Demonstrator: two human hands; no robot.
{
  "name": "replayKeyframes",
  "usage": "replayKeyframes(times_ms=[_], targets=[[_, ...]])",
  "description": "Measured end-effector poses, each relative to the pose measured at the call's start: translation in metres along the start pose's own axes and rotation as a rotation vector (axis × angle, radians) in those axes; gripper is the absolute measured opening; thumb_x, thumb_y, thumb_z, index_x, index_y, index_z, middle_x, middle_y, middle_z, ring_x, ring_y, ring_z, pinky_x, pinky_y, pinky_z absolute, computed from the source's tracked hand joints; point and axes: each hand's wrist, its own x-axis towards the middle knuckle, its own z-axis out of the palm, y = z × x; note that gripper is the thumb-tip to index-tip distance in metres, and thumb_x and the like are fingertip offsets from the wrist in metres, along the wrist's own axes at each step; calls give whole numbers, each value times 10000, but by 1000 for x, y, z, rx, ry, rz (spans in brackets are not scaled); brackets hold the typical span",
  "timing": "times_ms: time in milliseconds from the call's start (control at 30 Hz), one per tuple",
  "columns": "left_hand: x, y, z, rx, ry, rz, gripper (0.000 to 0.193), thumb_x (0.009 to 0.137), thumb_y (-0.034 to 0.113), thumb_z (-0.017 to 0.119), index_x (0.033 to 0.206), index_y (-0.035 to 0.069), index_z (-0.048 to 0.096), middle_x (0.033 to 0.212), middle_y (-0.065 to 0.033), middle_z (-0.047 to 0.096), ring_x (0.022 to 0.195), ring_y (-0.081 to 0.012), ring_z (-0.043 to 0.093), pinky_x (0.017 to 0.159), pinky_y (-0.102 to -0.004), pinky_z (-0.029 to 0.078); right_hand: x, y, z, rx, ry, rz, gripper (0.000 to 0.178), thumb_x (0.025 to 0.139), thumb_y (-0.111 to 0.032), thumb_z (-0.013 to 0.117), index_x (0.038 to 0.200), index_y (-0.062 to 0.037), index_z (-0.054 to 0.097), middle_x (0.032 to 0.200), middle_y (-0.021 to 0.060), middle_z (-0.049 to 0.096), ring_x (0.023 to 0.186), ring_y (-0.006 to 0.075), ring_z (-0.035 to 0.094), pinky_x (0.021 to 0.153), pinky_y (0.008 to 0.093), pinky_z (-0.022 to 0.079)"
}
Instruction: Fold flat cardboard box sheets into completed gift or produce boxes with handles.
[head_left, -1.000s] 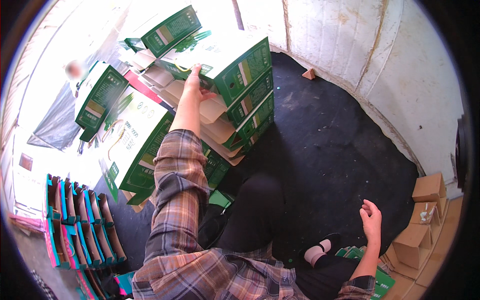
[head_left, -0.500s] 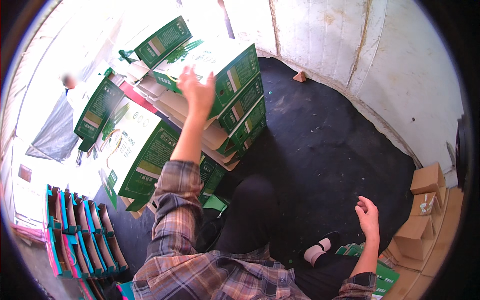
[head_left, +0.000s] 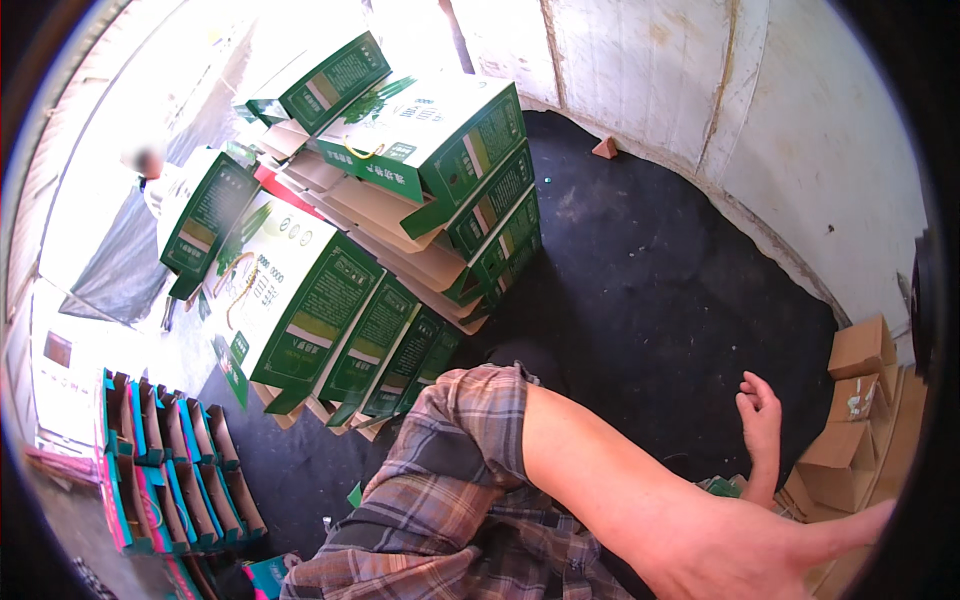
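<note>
Swung from the carton stack (head_left: 495, 205), the left hand (head_left: 735, 552) is now right of it (I can't tell its fingers' state); the right hand (head_left: 762, 412), also there, has loosely curled fingers. One handled green-and-white carton (head_left: 435, 118) tops the stack: best keep elbows clear.

Left hand (head_left: 745, 552) stretches rightward, right hand (head_left: 762, 408) loosely curled.

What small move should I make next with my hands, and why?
Perhaps lower the left hand toward the green piece on your right: it reaches across you, looks raised, and appears close to that piece in this view. The right hand looks empty and loosely curled, so it seems free to help.
</note>
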Motion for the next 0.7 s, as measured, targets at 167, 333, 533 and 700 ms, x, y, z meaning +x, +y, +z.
replayKeyframes(times_ms=[167,333,533,700], targets=[[9,12,-10,-106,73,189,299,762,117,556,1058,87,593,1229,-87,471,1183,-229,452,855,-573,464,-27,22,-44,178,161,31,383,852,-37,569,1234,-25,536,1064,58,598,884,87,548,777,225,447],[-6,45,19,-508,123,84,93,703,76,525,769,107,582,907,-81,548,958,-222,534,712,-436,509,-85,71,-72,298,454,122,368,862,-81,577,1229,-52,553,1117,85,613,939,111,574,784,243,454],[-110,10,64,-389,-474,-844,457,680,-16,660,1128,20,579,1137,-135,568,1081,-312,535,934,-356,418,-202,165,-28,543,700,550,318,887,-194,569,1178,-65,568,1063,58,636,872,137,617,703,268,490],[-216,19,108,-670,-797,-1259,400,800,13,630,1190,79,572,1096,-77,596,1012,-162,579,808,-290,480,-299,215,40,830,838,937,281,896,-196,555,1149,-74,565,997,57,627,842,161,609,698,317,500]])
